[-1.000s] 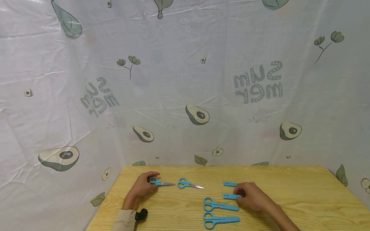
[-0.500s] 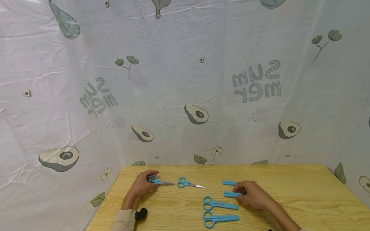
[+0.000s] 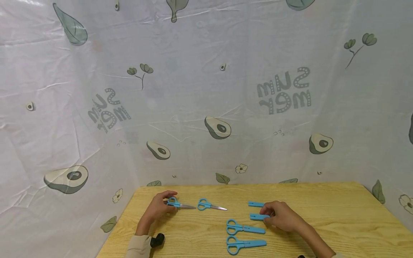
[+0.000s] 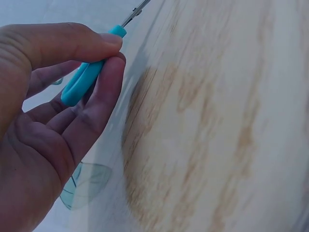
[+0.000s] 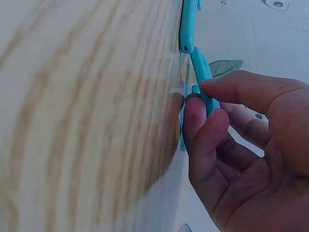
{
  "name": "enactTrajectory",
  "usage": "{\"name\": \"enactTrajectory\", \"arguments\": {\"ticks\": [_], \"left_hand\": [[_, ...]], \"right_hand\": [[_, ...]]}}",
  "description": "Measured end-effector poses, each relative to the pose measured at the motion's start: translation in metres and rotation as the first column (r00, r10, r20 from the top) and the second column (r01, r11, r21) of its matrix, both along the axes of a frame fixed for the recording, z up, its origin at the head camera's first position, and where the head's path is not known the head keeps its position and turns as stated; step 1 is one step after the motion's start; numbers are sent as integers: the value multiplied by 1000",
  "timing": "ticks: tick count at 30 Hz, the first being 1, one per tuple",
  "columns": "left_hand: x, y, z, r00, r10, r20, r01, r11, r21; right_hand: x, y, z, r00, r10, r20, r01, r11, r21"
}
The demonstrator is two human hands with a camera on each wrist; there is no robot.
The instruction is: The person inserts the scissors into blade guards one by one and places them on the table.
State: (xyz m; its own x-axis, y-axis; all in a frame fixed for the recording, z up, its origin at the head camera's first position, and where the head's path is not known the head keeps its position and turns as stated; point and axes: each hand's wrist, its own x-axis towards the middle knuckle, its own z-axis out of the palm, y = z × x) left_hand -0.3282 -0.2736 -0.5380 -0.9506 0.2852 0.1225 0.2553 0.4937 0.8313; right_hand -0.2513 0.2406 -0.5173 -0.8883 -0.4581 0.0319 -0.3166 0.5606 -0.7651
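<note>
My left hand [image 3: 158,207] pinches a pair of scissors [image 3: 174,203] by its light blue handle, between thumb and finger in the left wrist view [image 4: 91,79]. Its bare metal blades point right. Just right of it, a second pair of scissors [image 3: 204,204] lies on the table with its blades uncovered. On the right, my right hand [image 3: 282,216] pinches a light blue scissors sheath [image 3: 258,216] at its right end; the right wrist view shows this sheath [image 5: 202,72] tilted. Behind it lies another blue sheath [image 3: 255,204], partly hidden by the hand.
Two sheathed pairs of scissors, one farther back [image 3: 246,228] and one nearer [image 3: 246,244], lie in front of the right hand's sheath. All rest on a wooden table [image 3: 193,236]. A pale printed sheet [image 3: 180,89] hangs behind its back edge.
The sheath in my right hand has lifted and shifted slightly. My left hand keeps its pinch on the scissors with hardly any movement. The head view has drifted a little.
</note>
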Motion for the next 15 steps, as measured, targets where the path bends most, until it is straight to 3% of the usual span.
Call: {"name": "enactTrajectory", "arguments": {"ticks": [7,15], "left_hand": [[0,2,-1,1000,-21,14,21,1000,19],[2,3,-2,998,-1,58,-2,999,51]], "right_hand": [[-1,-1,0,1000,-9,0,9,1000,1],[0,0,-4,996,-2,92,6,999,-49]]}}
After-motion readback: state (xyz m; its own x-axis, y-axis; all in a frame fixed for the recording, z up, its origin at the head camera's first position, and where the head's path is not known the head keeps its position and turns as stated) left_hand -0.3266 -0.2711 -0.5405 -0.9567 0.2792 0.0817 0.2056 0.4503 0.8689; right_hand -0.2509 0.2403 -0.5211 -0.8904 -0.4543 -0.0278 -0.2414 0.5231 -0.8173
